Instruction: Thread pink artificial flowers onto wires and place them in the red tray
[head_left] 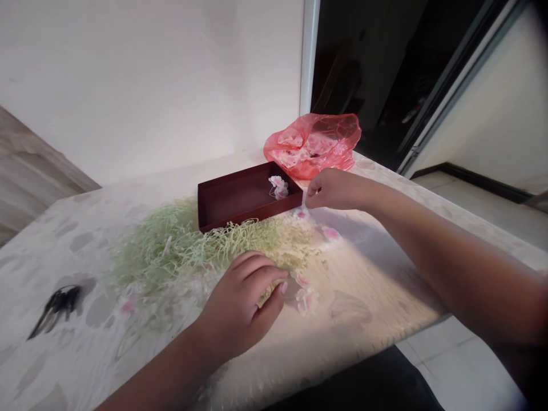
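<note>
My left hand (252, 299) is low over the table, thumb and fingers curled together beside the pale green shredded filler (171, 245). Pink and white artificial flowers (306, 299) lie just right of its fingertips; whether it pinches anything is hidden. At the right end of the dark red open box (248, 220), my right hand (327, 189) is closed in a pinch. A small whitish bit shows by its fingertips, too unclear to name. Inside the box, white and pink flowers (279, 187) rest at the right end.
Behind the box sits a translucent red plastic bag (314, 148) with pink and white flowers inside. A bunch of keys (57, 305) lies at the left. Another flower (331, 233) is on the patterned tablecloth (351, 308). A wall rises behind the table.
</note>
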### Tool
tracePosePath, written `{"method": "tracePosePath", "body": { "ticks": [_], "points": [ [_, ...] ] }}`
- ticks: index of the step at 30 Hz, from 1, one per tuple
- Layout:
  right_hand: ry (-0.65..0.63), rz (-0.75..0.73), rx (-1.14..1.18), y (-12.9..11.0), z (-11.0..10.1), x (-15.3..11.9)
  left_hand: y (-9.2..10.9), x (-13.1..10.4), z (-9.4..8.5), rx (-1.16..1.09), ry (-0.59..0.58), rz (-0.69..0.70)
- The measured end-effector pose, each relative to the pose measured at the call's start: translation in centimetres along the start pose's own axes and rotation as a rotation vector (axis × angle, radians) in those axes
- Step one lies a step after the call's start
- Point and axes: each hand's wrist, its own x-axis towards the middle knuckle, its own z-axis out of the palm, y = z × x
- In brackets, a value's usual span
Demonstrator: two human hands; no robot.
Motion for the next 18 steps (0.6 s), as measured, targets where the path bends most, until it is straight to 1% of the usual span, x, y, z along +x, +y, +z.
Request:
{"method": "tracePosePath", "body": {
  "ticks": [2, 4, 7, 11, 15, 18],
  "points": [
    [0.000, 0.049, -0.045, 0.1, -0.2, 0.0, 0.0, 0.0, 0.0, -0.004, 0.003, 0.001],
    [-0.025, 0.063, -0.052, -0.2, 0.0, 0.0, 0.0, 0.1, 0.0, -0.008, -0.005, 0.003],
    [-0.099, 0.086, -0.063, -1.1, 1.0, 0.0, 0.0, 0.1, 0.0, -0.005, -0.021, 0.002],
    [-0.098, 0.113, -0.080, -1.9, 2.2, 0.0, -0.1, 0.1, 0.0, 0.002, -0.033, -0.001],
    [-0.092, 0.113, -0.049, -1.6, 2.2, 0.1, -0.2, 0.2, 0.0, 0.005, -0.040, 0.001],
    [-0.085, 0.094, 0.031, -0.9, 1.7, 0.3, -0.2, 0.2, 0.0, 0.003, -0.047, 0.001]
  ]
}}
